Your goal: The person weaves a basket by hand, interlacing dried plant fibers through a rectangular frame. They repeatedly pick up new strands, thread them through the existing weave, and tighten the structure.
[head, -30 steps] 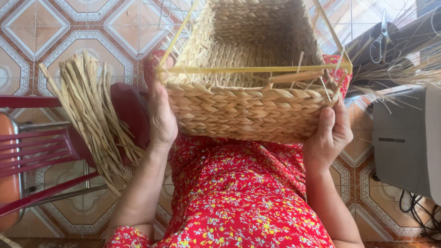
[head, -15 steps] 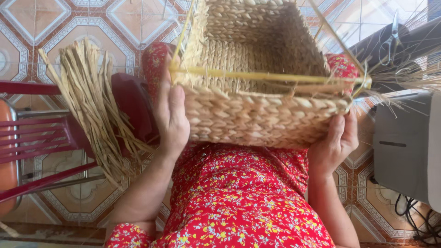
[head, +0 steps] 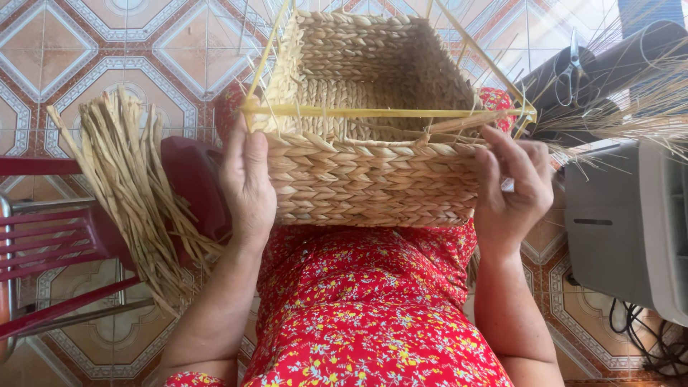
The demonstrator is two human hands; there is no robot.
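- Woven basket [head: 373, 161] now sits lower and squarer to the camera than a second ago, near wall facing up, mouth open toward the tiled floor [head: 86, 50].
- Left hand [head: 247, 179] shifted from cupping the lower corner to lying flat along the left wall, fingers [head: 251, 147] straight and pressed against the weave, thumb side out of sight behind the basket.
- Right hand [head: 512, 190] climbed from under the right corner to the rim; fingers [head: 502, 154] curled and pinching near a loose straw end beside the yellow frame rod [head: 387, 112]; whether anything is actually nipped between fingertips cannot be told.
- Reads as a change from plain carrying to steadying with the left and working the rim strand with the right.
- Basket rests above the lap, over the red flowered dress [head: 365, 315], held between both hands.
- Bundle of dried straw [head: 132, 193] draped over a red plastic chair [head: 64, 236], just left of the left forearm, within reach.
- Grey boxy appliance [head: 623, 222] close by the right elbow, cables [head: 645, 337] trailing below it.
- Scissors [head: 571, 72] lying on a dark roll [head: 609, 64] beyond the right hand, with loose stalks [head: 631, 115] fanning across.
- Upright frame rods crowding the rim around the right fingers.
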